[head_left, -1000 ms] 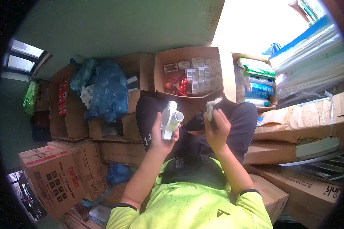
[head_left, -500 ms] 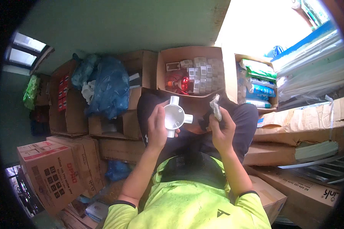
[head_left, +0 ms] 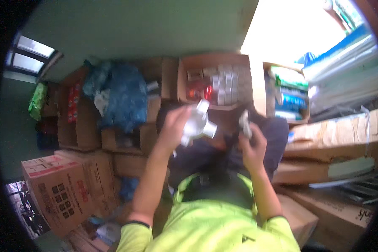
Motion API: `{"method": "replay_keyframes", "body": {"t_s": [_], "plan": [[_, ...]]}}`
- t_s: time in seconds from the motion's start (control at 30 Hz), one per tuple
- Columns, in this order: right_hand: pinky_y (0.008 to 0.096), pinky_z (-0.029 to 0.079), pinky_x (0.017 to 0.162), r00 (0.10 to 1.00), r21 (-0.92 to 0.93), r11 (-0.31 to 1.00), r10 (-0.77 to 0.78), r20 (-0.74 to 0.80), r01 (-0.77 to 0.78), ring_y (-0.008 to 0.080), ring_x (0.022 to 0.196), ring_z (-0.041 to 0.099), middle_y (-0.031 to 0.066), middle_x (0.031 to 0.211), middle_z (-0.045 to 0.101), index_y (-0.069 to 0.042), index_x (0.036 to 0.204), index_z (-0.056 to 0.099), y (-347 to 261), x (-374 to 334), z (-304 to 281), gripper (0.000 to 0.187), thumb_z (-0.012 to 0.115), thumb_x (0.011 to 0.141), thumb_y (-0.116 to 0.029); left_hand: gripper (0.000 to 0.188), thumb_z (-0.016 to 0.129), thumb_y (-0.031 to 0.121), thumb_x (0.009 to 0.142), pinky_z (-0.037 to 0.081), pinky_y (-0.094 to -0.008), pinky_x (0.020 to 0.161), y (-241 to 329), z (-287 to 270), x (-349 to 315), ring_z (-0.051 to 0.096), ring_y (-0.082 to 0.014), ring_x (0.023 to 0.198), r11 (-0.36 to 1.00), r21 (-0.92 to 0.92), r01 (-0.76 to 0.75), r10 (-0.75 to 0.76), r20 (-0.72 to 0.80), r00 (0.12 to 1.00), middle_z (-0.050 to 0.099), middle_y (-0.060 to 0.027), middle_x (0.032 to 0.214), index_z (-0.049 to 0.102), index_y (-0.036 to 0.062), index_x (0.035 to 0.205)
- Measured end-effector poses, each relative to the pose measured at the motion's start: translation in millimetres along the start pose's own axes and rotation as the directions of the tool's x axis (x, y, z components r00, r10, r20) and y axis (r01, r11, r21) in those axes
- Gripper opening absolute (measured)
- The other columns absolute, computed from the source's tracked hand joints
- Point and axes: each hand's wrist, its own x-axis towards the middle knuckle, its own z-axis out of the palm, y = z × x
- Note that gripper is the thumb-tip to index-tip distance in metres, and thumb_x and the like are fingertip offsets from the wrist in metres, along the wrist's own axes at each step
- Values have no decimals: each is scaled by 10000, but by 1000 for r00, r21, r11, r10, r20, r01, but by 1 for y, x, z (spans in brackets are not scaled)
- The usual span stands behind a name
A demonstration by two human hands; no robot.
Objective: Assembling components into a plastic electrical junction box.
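Observation:
Over my lap, my left hand (head_left: 175, 127) grips a round white plastic conduit junction box (head_left: 196, 124) by its left side. Short pipe stubs stick out of its rim, and its hollow side faces up. My right hand (head_left: 253, 148) pinches a crumpled whitish rag or wad (head_left: 245, 123) between thumb and fingers, held apart from the junction box. Motion blur softens both hands. Beyond them stands an open carton (head_left: 214, 59) with several small white boxes (head_left: 227, 86) and a red shiny item (head_left: 200, 92) inside.
Left of my knees, a blue plastic bag (head_left: 128, 98) lies over open cartons. A carton of green and blue packs (head_left: 290, 101) stands at the far right. Closed brown boxes (head_left: 56, 189) are stacked at the near left, and long cartons (head_left: 327, 143) lie on the right.
The junction box has tilted in my left hand, turning its stubs clockwise. My right hand and the wad have shifted slightly right and nearer. The whole view has moved a little.

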Motion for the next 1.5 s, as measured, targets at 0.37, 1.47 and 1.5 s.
{"method": "replay_keyframes", "body": {"t_s": [0.37, 1.47, 1.5], "plan": [[216, 417, 599, 992, 108, 986, 122, 25, -124, 36, 687, 496, -24, 818, 587, 8, 1144, 606, 2, 10, 0, 257, 619, 895, -57, 384, 481, 298, 1005, 499, -291, 804, -33, 13, -10, 653, -140, 890, 975, 223, 18, -32, 58, 998, 709, -89, 946, 654, -26, 1117], [363, 513, 765, 483, -277, 543, -284, 828, 793, 246, 968, 599, 124, 1231, 527, -217, 994, 648, -42, 34, -26, 181, 648, 814, -207, 414, 486, 337, 993, 530, -266, 561, -45, 5, -31, 659, -154, 668, 567, -401, 720, -306, 708, 636, 688, -99, 828, 641, -43, 1053], [363, 513, 765, 464, -252, 540, -300, 834, 803, 246, 968, 599, 124, 1231, 527, -217, 994, 648, -33, 30, -24, 181, 648, 814, -207, 428, 465, 345, 995, 553, -298, 596, -57, 2, -31, 672, -188, 702, 467, -436, 769, -263, 762, 591, 684, -130, 878, 608, -49, 1083]]}}
